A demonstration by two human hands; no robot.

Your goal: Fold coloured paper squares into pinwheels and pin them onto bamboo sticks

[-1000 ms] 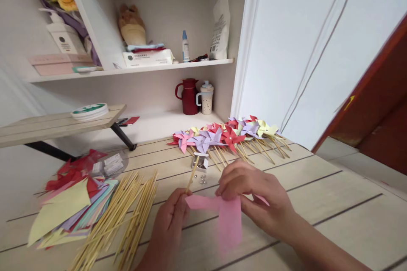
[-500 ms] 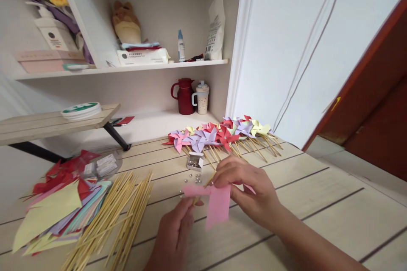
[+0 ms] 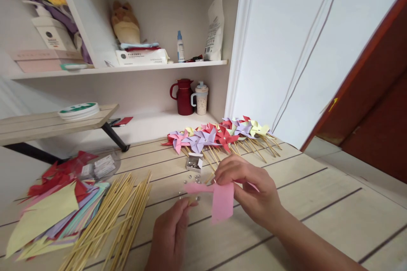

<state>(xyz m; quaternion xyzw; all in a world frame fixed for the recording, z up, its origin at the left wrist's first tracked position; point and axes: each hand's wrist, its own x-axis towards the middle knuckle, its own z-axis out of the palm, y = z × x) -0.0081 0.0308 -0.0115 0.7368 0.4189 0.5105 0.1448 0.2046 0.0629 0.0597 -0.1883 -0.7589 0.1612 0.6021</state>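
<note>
My right hand point(image 3: 251, 190) pinches a pink paper piece point(image 3: 221, 200) whose flaps hang down over the wooden table point(image 3: 318, 203). My left hand point(image 3: 171, 233) is closed around the lower end of a thin wooden stick point(image 3: 208, 178) that runs up behind the pink paper. Both hands are low in the middle of the view, just in front of a small open box of pins point(image 3: 194, 162) with loose pins point(image 3: 193, 177) scattered beside it.
Finished paper pinwheels point(image 3: 219, 135) lie in a row behind the hands. A bundle of wooden sticks point(image 3: 117, 220) and a stack of coloured paper point(image 3: 54, 211) lie at the left. Shelves hold a red jug point(image 3: 183, 96) and a cup point(image 3: 201, 98).
The stick has tilted from upright at the left to lying behind the pink paper. The paper and both hands rose slightly and drew together; the view shifted a little.
</note>
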